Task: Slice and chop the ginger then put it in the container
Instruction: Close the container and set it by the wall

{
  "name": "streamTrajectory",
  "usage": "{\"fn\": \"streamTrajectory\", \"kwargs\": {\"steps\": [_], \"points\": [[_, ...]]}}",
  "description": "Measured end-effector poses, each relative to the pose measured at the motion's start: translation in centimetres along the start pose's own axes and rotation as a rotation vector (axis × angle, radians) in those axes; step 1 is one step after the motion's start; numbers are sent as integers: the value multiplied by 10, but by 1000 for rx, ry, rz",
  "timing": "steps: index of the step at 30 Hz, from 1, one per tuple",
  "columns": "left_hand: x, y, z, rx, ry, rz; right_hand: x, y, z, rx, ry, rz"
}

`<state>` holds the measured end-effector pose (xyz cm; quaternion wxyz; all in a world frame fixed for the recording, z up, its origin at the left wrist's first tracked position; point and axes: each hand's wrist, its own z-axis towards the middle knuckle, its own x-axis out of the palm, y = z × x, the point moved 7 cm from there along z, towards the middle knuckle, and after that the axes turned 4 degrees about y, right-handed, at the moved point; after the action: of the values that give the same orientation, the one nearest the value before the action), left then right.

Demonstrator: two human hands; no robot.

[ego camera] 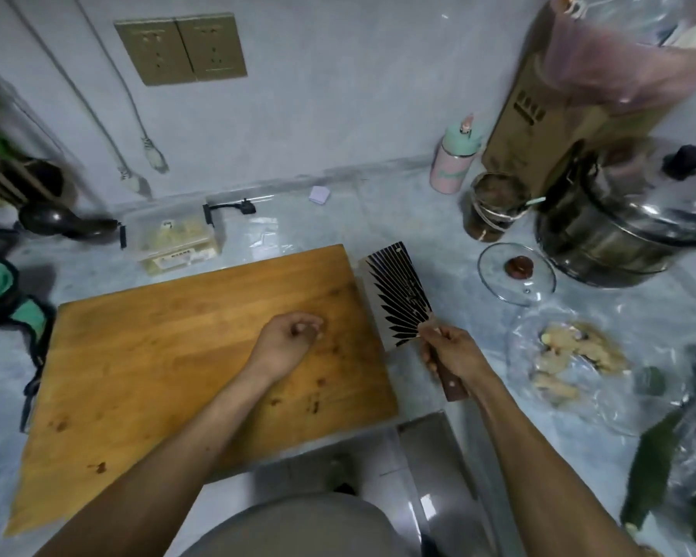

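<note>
My left hand (288, 341) rests on the wooden cutting board (169, 355), its fingers curled and bunched around a small pale piece of ginger (319, 335) that is mostly hidden. To the right of the board, my right hand (449, 353) grips the brown handle of a cleaver (394, 293). The patterned blade points away from me above the counter, beside the board's right edge. Whole ginger roots (571, 355) lie in a clear plastic bag at the right. A clear plastic container (177, 245) holding pale bits stands behind the board.
A glass lid (517, 273), a dark jar (495, 207), a steel pot (619, 223), a pink bottle (455, 158) and a cardboard box (555, 114) crowd the back right. A black ladle (57, 223) and a green cloth (1, 291) lie at the left. Green vegetables (655, 468) sit at the near right.
</note>
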<state>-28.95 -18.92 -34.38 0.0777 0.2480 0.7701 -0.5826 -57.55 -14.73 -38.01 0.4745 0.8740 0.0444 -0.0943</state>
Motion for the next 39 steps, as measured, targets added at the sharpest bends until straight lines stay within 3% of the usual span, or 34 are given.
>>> {"fn": "streamTrajectory", "kwargs": {"steps": [5,15,18,22,26,32,36,39], "points": [[22,-16,25,-43,23,-10,-8,-11,39,11,17,-53],[9,6,30,-162,-41,-107,5,10,58,22,-129,-869],[-7,17,20,-183,-96,-184,23,49,53,-107,-150,-879],[-56,34,-8,-224,-253,-307,95,114,34,-373,79,-668],[-135,65,-50,-257,-446,-410,197,158,12,-541,292,-673],[-259,153,-104,-332,-689,-434,334,189,-13,-634,442,-759],[-329,204,-118,-396,-765,-317,399,205,-34,-659,531,-743],[-370,202,-110,-351,-778,-53,432,212,-42,-654,520,-711]]}}
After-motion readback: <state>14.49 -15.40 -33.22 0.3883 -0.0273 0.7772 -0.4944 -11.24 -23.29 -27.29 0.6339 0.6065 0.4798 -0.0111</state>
